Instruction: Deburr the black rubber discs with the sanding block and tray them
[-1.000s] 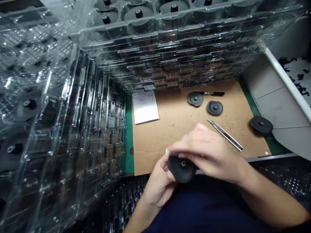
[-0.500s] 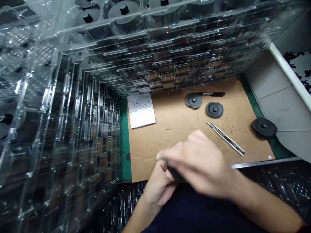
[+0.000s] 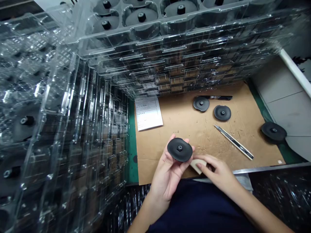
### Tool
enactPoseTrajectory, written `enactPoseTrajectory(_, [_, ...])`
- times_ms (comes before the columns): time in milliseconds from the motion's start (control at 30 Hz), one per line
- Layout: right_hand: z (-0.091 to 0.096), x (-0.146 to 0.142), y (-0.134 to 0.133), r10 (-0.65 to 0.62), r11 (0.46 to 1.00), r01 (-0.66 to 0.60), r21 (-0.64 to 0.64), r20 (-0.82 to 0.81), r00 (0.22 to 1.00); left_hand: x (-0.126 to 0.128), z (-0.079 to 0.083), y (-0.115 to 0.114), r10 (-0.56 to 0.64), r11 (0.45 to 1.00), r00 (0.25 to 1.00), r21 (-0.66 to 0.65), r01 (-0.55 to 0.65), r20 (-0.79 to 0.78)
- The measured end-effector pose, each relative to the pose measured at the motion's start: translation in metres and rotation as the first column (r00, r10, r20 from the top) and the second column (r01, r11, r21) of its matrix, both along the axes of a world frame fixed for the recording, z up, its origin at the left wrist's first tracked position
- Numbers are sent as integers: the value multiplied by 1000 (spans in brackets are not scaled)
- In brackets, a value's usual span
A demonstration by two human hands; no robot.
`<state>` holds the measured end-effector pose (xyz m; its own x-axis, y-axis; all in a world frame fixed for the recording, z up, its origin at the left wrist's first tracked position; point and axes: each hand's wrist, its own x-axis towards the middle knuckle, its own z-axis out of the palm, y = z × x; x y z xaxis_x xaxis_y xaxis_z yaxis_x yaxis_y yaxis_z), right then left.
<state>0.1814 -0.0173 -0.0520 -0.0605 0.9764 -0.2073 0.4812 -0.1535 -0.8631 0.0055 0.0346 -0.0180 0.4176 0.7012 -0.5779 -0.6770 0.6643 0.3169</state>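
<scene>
As left hand (image 3: 165, 176) cups disc (image 3: 179, 149), right (image 3: 216, 171) pinches.

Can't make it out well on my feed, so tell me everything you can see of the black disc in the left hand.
The black disc is round and matte, and looks like rubber or plastic. A small raised central hub with a hole stands at its middle. It lies tilted, hub side up, cradled by the fingers of the left hand, above the brown cardboard. A beige pad, held in the right hand, sits just beyond its lower edge, seemingly not touching it.
</scene>
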Motion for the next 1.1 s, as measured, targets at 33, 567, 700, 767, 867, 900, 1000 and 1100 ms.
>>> enactPoseTrajectory(33, [4, 2, 5, -43, 999, 43, -1, 19, 999, 0, 0, 0, 2, 1000, 1000, -6, -3, -6])
enactPoseTrajectory(567, [92, -52, 49, 233, 871, -267, 413, 130, 964, -8, 10, -31, 86, 983, 973, 178, -47, -213])
enactPoseTrajectory(700, [95, -39, 36, 317, 815, -328, 477, 107, 942, -9, 20, -28, 35, 982, 986, 188, -3, -166])
enactPoseTrajectory(767, [95, -29, 26, 351, 839, -357, 411, 94, 932, -12, 23, -27, 16, 982, 989, 188, 13, -149])
enactPoseTrajectory(867, [95, -17, 21, 181, 894, -243, 375, 194, 964, -13, 23, -27, -27, 982, 993, 181, 48, -117])
enactPoseTrajectory(900, [95, -16, 23, 142, 885, -231, 404, 239, 961, -12, 23, -28, -37, 984, 994, 171, 55, -104])
enactPoseTrajectory(1000, [91, -14, 38, 224, 756, -329, 566, 248, 942, -12, 21, -31, -72, 986, 995, 142, 83, -76])
enactPoseTrajectory(1100, [80, -7, 46, 292, 820, -268, 506, 34, 956, -15, 22, -33, -139, 978, 990, 155, 137, 3])
